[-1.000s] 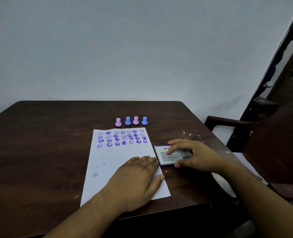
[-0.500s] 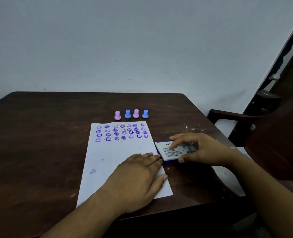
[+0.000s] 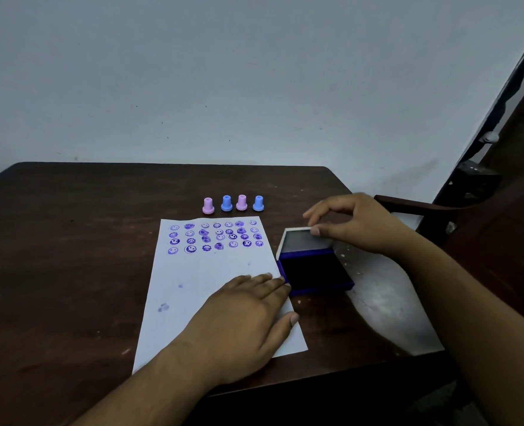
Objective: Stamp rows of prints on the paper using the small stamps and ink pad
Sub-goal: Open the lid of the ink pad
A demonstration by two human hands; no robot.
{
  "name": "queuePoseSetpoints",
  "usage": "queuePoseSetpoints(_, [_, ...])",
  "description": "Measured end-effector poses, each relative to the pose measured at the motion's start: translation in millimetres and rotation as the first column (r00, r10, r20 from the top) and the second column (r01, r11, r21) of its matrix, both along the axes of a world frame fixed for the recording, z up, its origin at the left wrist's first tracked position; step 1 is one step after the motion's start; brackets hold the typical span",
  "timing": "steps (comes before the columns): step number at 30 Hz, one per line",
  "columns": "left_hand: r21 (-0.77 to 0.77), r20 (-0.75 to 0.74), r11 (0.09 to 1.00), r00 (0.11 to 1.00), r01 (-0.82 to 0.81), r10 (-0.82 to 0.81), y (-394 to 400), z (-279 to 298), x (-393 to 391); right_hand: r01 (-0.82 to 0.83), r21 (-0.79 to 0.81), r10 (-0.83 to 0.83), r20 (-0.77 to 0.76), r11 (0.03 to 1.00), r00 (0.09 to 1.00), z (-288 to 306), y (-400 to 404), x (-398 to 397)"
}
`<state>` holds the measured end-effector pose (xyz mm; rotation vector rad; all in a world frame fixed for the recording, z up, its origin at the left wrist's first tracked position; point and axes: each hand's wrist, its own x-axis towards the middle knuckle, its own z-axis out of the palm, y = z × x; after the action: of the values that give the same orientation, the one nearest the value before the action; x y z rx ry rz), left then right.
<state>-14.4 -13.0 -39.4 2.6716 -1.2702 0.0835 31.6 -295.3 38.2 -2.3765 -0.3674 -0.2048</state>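
A white paper [image 3: 211, 272] lies on the dark wooden table [image 3: 70, 256], with several rows of purple smiley prints near its far end. My left hand [image 3: 242, 321] rests flat on the paper's near right part, fingertips touching the ink pad [image 3: 314, 272]. The blue ink pad sits just right of the paper with its dark pad exposed. My right hand [image 3: 353, 222] pinches the far edge of its raised lid [image 3: 303, 241]. Beyond the paper, several small stamps stand in a row: pink [image 3: 208, 206], blue [image 3: 226, 203], pink [image 3: 241, 202], blue [image 3: 258, 203].
A dark wooden chair [image 3: 469, 229] stands close to the table's right side, its armrest just behind my right hand. A plain wall rises behind the table. The table's near right corner is worn pale.
The ink pad was closed under my right hand; now its lid is swung up and back, showing the dark pad. My left hand stayed on the paper.
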Motion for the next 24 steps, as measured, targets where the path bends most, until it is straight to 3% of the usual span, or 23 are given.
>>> queuePoseSetpoints(11, [-0.013,0.029,1.0,1.0,0.0,0.001,-1,-2,0,0.145,-0.085,-0.143,0.032,0.986,0.989,-19,6,64])
queuePoseSetpoints(24, [0.006,0.003,1.0,1.0,0.002,-0.002,0,-1,1,0.146,-0.247,-0.157,-0.025,0.958,0.987,-56,10,89])
